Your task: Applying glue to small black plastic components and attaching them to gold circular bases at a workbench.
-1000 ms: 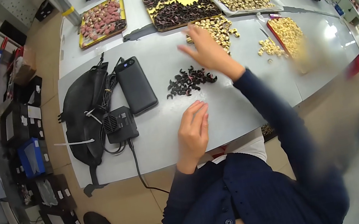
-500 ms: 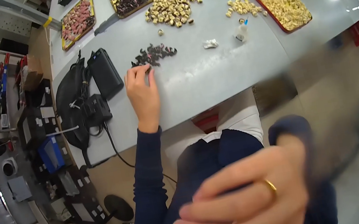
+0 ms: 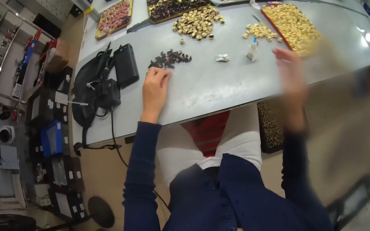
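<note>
On the grey table (image 3: 214, 85), my left hand (image 3: 155, 93) rests at the near edge of a small pile of dark, curled pieces (image 3: 175, 58). Its fingers are curled together; whatever is between the fingertips is hidden. My right hand (image 3: 291, 79), smeared by motion, is raised over the table's front edge at the right. It is nearest a red-rimmed tray (image 3: 278, 31) full of pale yellow pieces. Between the hands stand a small whitish bottle with a blue tip (image 3: 252, 52) and a crumpled silvery-white scrap (image 3: 222, 58). A loose heap of two-tone brown and cream pieces (image 3: 198, 23) lies beyond the dark pile.
Left of my left hand lie a black box (image 3: 126, 66), a black adapter (image 3: 107, 93) with cables and a black bag (image 3: 83, 86). Trays with pink, dark and cream pieces line the far side. A bin of speckled bits (image 3: 271, 130) stands below the front edge.
My right hand has moved from close in front of my body up and forward to the table's right side. My left hand stays by the dark pile. The view has shifted.
</note>
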`<action>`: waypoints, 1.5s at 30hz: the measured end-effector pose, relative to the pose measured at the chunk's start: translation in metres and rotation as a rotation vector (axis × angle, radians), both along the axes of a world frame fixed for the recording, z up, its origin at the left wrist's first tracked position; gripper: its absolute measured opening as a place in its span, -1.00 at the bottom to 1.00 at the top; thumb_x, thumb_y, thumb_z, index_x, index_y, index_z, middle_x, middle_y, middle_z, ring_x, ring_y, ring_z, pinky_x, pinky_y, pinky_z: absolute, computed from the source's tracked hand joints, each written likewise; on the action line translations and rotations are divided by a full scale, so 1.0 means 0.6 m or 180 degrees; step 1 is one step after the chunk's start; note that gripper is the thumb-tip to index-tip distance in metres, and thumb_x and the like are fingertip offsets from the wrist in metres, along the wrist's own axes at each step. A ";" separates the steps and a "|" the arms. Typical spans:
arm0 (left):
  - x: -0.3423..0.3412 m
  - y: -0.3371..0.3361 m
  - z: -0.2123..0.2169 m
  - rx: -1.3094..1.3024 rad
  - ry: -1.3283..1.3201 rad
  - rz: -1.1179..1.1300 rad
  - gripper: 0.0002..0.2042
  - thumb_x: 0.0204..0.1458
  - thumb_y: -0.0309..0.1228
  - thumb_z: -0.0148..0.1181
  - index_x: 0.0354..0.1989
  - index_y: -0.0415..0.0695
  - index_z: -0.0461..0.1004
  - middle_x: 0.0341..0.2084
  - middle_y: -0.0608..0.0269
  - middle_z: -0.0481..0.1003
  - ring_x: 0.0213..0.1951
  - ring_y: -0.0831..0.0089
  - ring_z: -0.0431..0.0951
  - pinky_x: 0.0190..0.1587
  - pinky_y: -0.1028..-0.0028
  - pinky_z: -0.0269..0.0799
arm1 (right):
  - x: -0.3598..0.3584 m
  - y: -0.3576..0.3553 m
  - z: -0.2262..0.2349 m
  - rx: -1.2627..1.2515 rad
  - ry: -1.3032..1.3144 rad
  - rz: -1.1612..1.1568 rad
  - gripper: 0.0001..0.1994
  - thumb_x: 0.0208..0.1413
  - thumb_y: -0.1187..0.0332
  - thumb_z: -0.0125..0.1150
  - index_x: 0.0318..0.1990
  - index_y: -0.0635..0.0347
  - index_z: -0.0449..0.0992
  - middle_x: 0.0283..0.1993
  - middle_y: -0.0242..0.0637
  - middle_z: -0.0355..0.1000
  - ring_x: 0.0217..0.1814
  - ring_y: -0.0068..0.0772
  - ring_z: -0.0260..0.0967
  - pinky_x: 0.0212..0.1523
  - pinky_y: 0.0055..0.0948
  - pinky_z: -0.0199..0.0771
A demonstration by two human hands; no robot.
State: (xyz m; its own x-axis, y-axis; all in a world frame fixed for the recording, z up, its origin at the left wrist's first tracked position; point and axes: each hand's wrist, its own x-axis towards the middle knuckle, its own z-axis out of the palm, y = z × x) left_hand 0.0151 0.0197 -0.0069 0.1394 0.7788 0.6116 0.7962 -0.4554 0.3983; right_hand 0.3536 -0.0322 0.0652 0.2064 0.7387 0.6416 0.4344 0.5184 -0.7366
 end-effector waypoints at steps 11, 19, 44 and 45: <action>-0.001 0.010 0.008 -0.0188 -0.0334 0.0069 -0.83 -0.04 -0.58 0.27 -0.24 -0.23 0.53 -0.30 0.18 0.40 -0.34 0.34 0.48 -0.27 0.45 0.44 | -0.003 0.150 -0.144 -0.0271 -0.0723 -0.0198 -0.67 0.02 0.40 0.36 -0.05 0.23 0.47 -0.09 -0.21 0.47 -0.14 -0.40 0.45 -0.18 -0.42 0.47; -0.007 0.011 0.008 0.0118 0.0155 0.0099 -0.86 -0.07 -0.57 0.30 -0.34 -0.25 0.48 -0.38 0.17 0.43 -0.32 0.25 0.48 -0.24 0.42 0.45 | 0.019 0.132 -0.137 -0.0525 0.0310 0.0076 -0.73 0.15 0.43 0.22 -0.01 0.29 0.45 -0.19 -0.25 0.52 -0.24 -0.51 0.48 -0.20 -0.54 0.44; 0.017 -0.041 -0.007 -0.0091 -0.0197 -0.0936 -0.82 -0.09 -0.64 0.26 -0.27 -0.20 0.60 -0.34 0.20 0.56 -0.37 0.32 0.58 -0.28 0.47 0.53 | -0.016 0.231 -0.135 -0.0644 -0.2441 -0.0651 -0.68 0.01 0.52 0.25 -0.04 0.28 0.47 -0.10 -0.04 0.37 -0.25 -0.08 0.44 -0.16 -0.21 0.47; 0.015 -0.039 -0.005 -0.0146 -0.0255 -0.0929 -0.81 -0.09 -0.64 0.26 -0.26 -0.20 0.59 -0.34 0.20 0.56 -0.37 0.34 0.58 -0.28 0.48 0.53 | -0.022 0.240 -0.136 -0.0644 -0.2467 -0.0650 -0.68 0.01 0.52 0.25 -0.04 0.28 0.47 -0.10 -0.04 0.37 -0.25 -0.08 0.44 -0.16 -0.21 0.47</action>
State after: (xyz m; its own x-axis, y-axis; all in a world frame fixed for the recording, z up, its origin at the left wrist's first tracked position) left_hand 0.0244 -0.0036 -0.0100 0.3142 0.7399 0.5948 0.5995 -0.6405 0.4800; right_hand 0.3404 0.1116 -0.0163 -0.0973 0.8511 0.5159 0.9289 0.2637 -0.2599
